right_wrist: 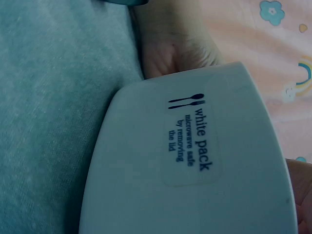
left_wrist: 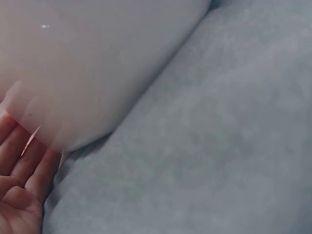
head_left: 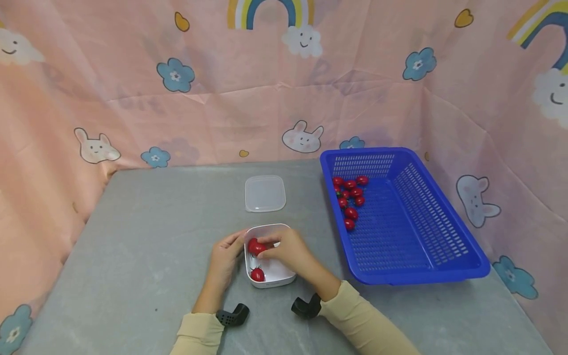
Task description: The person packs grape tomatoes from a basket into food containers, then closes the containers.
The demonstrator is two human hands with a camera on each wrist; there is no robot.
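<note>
A white plastic container sits in the middle of the table, its printed outer wall filling much of the right wrist view. My left hand rests against the container's left side, with fairly straight fingers touching the outer wall. Inside the container, my right hand pinches a cherry tomato between thumb and fingers near the left wall. Another cherry tomato with a green stem lies in the near left corner. The right fingertips partly cover the tomato they hold.
A blue plastic basket stands at the right, with several cherry tomatoes along its left side. The translucent lid lies flat behind the container. A patterned pink cloth hangs behind the grey table.
</note>
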